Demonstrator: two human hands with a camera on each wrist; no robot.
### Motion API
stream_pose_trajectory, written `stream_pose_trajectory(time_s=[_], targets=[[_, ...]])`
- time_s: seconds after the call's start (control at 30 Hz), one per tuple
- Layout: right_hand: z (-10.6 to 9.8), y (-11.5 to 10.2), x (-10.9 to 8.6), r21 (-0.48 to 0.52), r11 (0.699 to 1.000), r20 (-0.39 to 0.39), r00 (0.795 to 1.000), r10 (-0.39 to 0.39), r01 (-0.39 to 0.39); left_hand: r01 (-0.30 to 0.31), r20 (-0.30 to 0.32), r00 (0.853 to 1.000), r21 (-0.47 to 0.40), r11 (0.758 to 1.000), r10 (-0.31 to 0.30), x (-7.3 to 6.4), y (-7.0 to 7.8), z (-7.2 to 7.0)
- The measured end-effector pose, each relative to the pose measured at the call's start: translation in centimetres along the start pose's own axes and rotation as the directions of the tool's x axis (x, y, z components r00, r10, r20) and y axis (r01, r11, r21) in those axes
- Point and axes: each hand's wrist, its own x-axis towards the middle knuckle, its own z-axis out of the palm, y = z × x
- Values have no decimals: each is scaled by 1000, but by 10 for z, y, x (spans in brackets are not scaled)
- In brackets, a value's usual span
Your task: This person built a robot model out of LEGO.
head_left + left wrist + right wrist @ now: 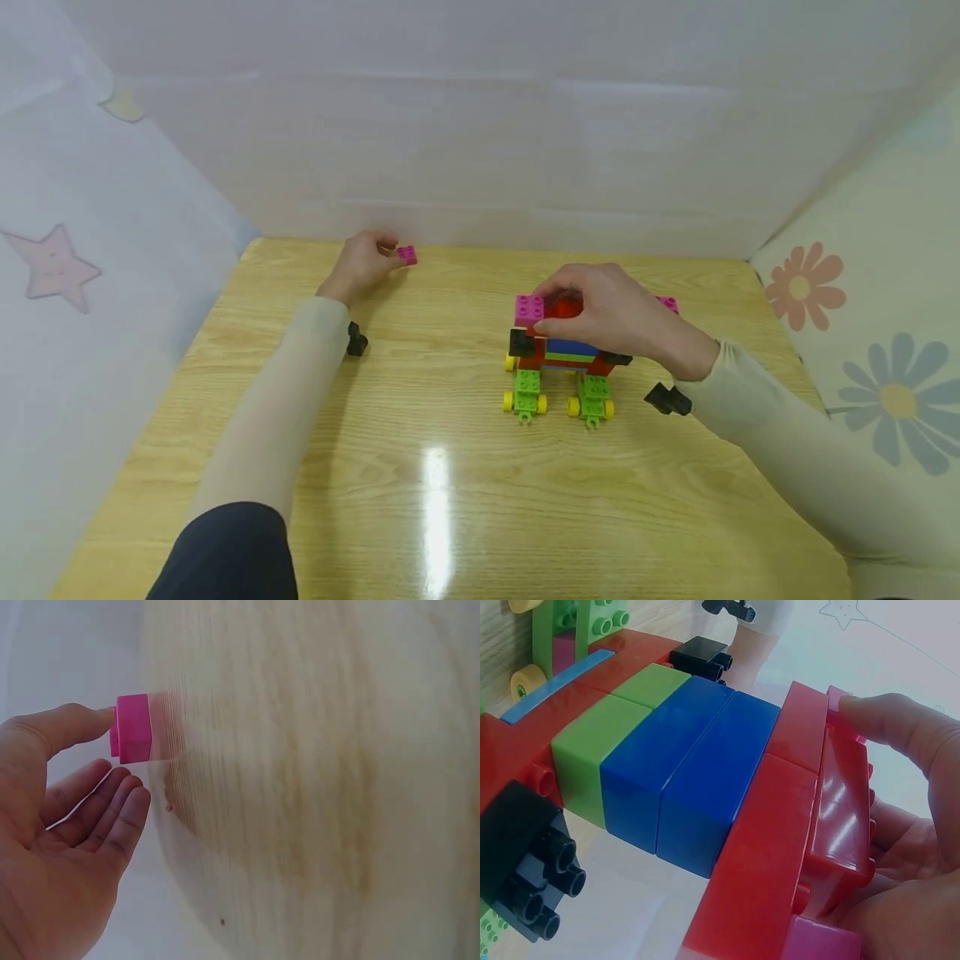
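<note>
Near the table's far edge, my left hand point(363, 265) is beside a small pink brick point(407, 255). In the left wrist view the thumb touches the pink brick's studded side, while the other fingers lie apart from it, loosely bent. My right hand point(611, 308) grips the top of a toy-brick vehicle point(572, 348), thumb by a pink corner brick point(529, 310). Its red top brick point(840, 810) is by the palm and fingers, partly hidden. Blue bricks point(697, 772) and green bricks make up the middle, with black bricks point(525, 855) sticking out at the sides.
Green wheeled bases point(528, 392) with yellow wheels are at the vehicle's bottom, on the wooden table point(390, 500). A pale cloth wall point(480, 150) rises behind the far edge, with printed sheets left and right. Black wrist cameras point(670, 398) hang by both wrists.
</note>
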Motion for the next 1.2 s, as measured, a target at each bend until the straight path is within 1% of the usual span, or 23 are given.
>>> stream_pose_trajectory(time_s=[0.17, 0.27, 0.33, 0.53, 0.67, 0.77, 0.87, 0.97, 1.1, 1.2], targets=[[1, -2, 0, 0, 1000, -8, 1000, -14, 14, -11, 10, 1000, 27, 1000, 11, 3, 3, 2], [2, -3, 0, 0, 1000, -8, 1000, -16, 16, -19, 11, 1000, 35, 999, 19, 4, 1, 3], [2, -3, 1, -2, 1000, -6, 1000, -19, 19, -12, 14, 1000, 32, 999, 12, 5, 0, 3], [2, -3, 2, 3, 1000, -5, 1000, -26, 26, -10, 12, 1000, 66, 998, 9, 6, -5, 4], [2, -2, 2, 7, 1000, -5, 1000, -26, 26, -12, 8, 1000, 83, 997, 11, 6, -6, 3], [2, -2, 1, 6, 1000, -3, 1000, -31, 31, -8, 8, 1000, 88, 996, 8, 2, -5, 3], [1, -2, 1, 4, 999, -3, 999, -34, 34, -3, 9, 1000, 60, 998, 2, -6, 1, 2], [0, -2, 0, 1, 1000, -3, 1000, -30, 30, -25, 11, 1000, 15, 1000, 25, -20, 13, 1], [0, 0, -1, -2, 1000, -6, 1000, -27, 27, -96, -11, 995, -40, 995, 96, -43, 34, 1], [0, 0, 0, -6, 999, -8, 999, -31, 31, -142, -33, 990, -90, 986, 140, -62, 54, 3]])
